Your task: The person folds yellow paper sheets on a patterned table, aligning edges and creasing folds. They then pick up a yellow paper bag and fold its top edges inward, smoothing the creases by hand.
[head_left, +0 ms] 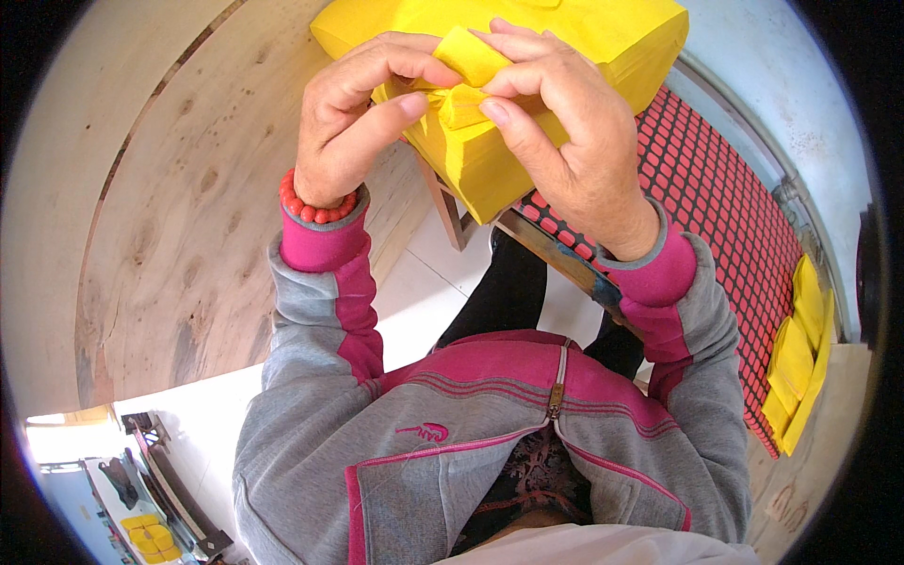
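Observation:
At the top of the view, a large yellow piece of cloth-like material (494, 169), perhaps a bag, hangs over a corner with its creased end toward me. A small folded flap of yellow cloth (471, 58) stands up from it between my hands. My left hand (344, 118), with red beads at the wrist, has its fingertips on the left side of the flap, thumb a little apart below. My right hand (574, 127) pinches the flap's right side between thumb and forefinger. What the other fingertips touch behind the folds is hidden.
A pale wooden board (179, 207) fills the left side. To the right lies a red-and-black patterned mat (716, 198), with more folded yellow pieces (799, 363) at its far right end. A rack holding a yellow stack (151, 539) stands at lower left, above a light tiled floor (414, 292).

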A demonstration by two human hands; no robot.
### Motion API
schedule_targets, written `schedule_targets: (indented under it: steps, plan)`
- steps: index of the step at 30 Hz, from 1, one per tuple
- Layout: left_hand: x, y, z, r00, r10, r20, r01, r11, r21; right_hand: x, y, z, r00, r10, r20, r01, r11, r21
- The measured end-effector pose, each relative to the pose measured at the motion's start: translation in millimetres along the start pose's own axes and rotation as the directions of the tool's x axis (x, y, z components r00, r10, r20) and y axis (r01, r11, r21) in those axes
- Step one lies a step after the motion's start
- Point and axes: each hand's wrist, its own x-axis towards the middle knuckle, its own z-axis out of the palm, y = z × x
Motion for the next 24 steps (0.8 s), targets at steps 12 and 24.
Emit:
schedule_targets:
  steps: [12,24]
  plan:
    - [2.0,-1.0,2.6,1.000,0.007,-0.018,-0.005,0.996,0.087,0.9,-2.4,-2.0,0.997,0.073,0.005,-0.073,0.990,0.117]
    - [1.0,-2.0,3.8,1.000,-0.005,-0.029,0.008,0.994,0.110,1.4,-2.0,0.3,0.998,0.061,-0.021,-0.059,0.994,0.088]
